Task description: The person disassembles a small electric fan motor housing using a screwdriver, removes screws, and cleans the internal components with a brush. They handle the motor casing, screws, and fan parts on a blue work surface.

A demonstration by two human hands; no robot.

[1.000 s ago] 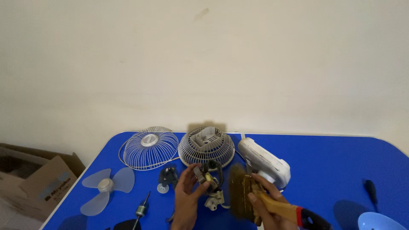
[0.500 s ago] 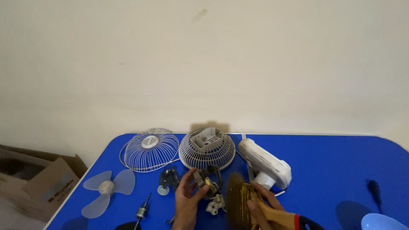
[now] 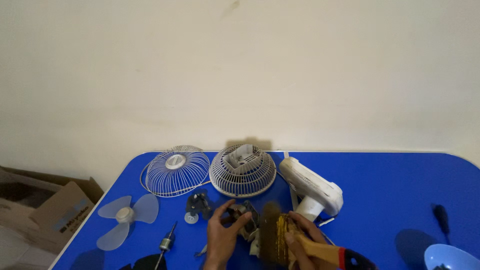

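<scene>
Now brush (image 3: 274, 235) blurred, closer beside motor (image 3: 245, 216), hands lower.

The left hand (image 3: 223, 234) rose from the bottom edge with its back to the camera, fingers curled forward and thumb spread to its right, closed in a loose grasp. Just beside it on the right, the right hand (image 3: 300, 239) lay palm down, fingers bent and wrapped tight, its wrist slanting off toward the lower right.

Head camera, downward-forward, near blue table (image 3: 380, 175).
</scene>
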